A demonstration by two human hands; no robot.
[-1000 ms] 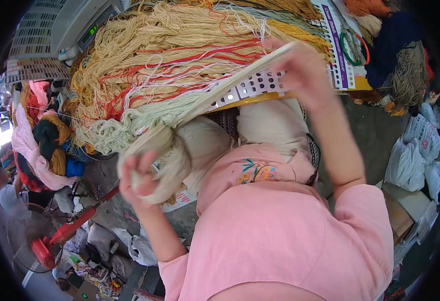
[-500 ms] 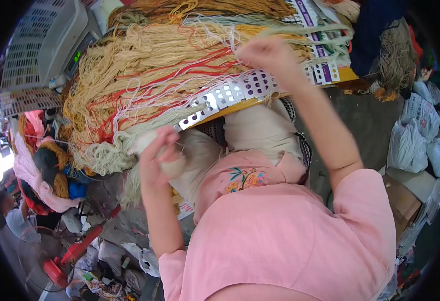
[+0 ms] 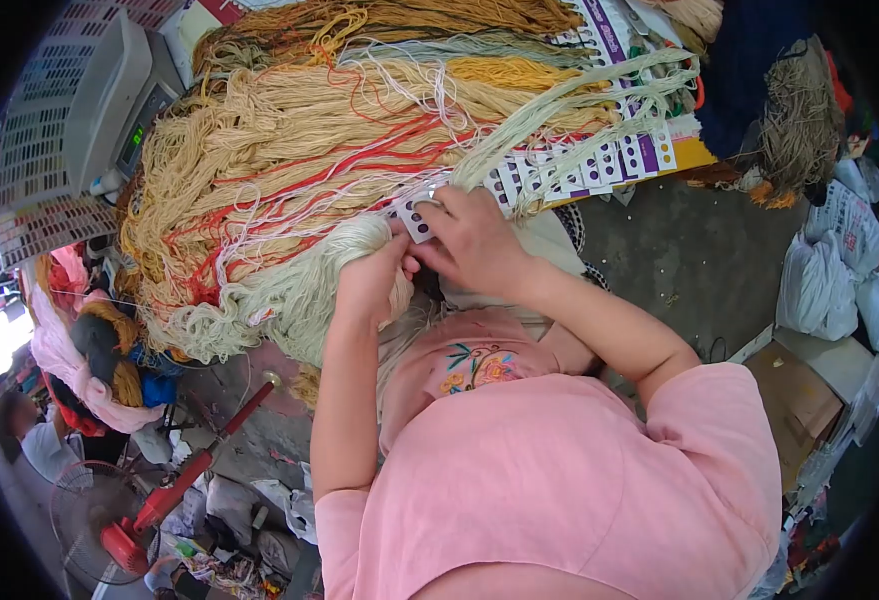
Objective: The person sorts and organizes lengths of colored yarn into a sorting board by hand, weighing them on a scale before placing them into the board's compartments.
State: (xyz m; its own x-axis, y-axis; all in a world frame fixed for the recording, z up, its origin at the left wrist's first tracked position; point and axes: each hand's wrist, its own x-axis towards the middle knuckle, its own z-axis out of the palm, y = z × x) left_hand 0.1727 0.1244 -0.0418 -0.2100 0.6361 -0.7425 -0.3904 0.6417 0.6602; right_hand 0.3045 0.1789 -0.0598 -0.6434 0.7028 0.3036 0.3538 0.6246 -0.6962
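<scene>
Head view, then. What are the two hands doing?

— Both meet at the near edge of the colour chart (image 3: 579,165), the long card with rows of dark dots. Left hand (image 3: 371,278) is clenched round the end of a pale greenish-cream yarn hank (image 3: 309,285), pinching it where the strands gather. Right hand (image 3: 474,240) is closed too, fingers curled over the same bundle just beside the chart's near end, and it touches the left hand.

— Why held like that?

— My guess: gripping at one point keeps loose strands from spreading, so the hank stays one bundle. From the right hand, a run of the same pale yarn stretches up and across the chart toward its far end.

— How does the hank look?

— Soft, thick, many fine strands, looped and a bit fuzzy where it hangs off to the left of the chart.

— And around it?

— Beyond the chart lies a heap of tan and mustard yarn (image 3: 299,120) laced with red threads (image 3: 379,140). Further left of that, a weighing scale (image 3: 109,100) with a green display. Below the chart, a pink shirt (image 3: 579,480) fills the foreground.
</scene>
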